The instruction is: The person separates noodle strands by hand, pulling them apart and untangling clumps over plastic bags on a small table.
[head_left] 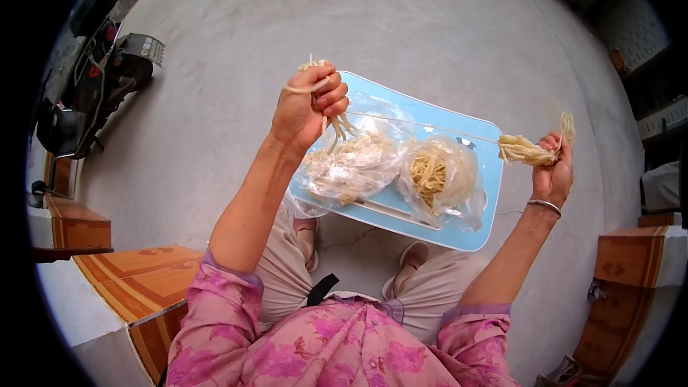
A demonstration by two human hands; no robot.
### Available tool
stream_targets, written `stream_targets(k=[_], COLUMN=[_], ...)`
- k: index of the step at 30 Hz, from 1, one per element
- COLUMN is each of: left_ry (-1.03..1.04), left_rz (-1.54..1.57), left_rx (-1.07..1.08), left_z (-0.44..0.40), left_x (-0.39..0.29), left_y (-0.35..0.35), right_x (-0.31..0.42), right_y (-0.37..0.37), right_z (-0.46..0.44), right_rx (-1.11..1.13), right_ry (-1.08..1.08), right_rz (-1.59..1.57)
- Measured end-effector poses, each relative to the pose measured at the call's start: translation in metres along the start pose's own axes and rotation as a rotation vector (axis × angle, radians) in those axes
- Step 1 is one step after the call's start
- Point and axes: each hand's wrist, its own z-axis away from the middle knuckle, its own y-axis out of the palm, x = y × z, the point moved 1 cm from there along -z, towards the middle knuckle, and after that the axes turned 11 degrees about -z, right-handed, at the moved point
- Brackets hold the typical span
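Observation:
My left hand is raised over the far left of a small light-blue table. Its fingers are closed round pale noodles, with loose ends hanging below and sticking out above the fist. My right hand, beyond the table's right edge, grips a folded bundle of noodles. A single thin strand stretches between the two hands. On the table lie a clear plastic bag of noodles at the left and a second bag with a rounded heap of noodles at the right.
A scooter or motorbike stands at the far left on the concrete floor. Tiled steps are near my left side, and another tiled block is at the right. My feet are beneath the table's near edge.

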Motion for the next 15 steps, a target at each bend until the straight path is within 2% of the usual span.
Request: stream_targets(k=[2, 6, 7, 10, 12, 15], left_ry=[-0.028, -0.192, -0.259, -0.349, -0.321, -0.372], left_rz=[0.036, -0.122, -0.133, -0.398, -0.681, -0.789], left_rx=[-0.113, -0.06, -0.017, 0.179, 0.187, 0.267], left_z=[-0.001, -0.002, -0.002, 0.008, 0.014, 0.018], left_x=[0.012, 0.028, 0.034, 0.055, 0.069, 0.081], left_y=[0.004, 0.006, 0.002, 0.012, 0.024, 0.036], right_x=[-0.02, -0.013, -0.006, 0.001, -0.013, -0.04], right_y=[0.02, 0.017, 0.014, 0.016, 0.019, 0.032], right_z=[0.01, 0.005, 0.003, 0.01, 0.013, 0.021], right_rx=[-0.019, 0.077, 0.063, 0.025, 0.063, 0.098], right_ry=[0.032, 0.08, 0.007, -0.032, 0.035, 0.1], right_rz=[0.048, 0.032, -0.019, 0.021, 0.066, 0.132])
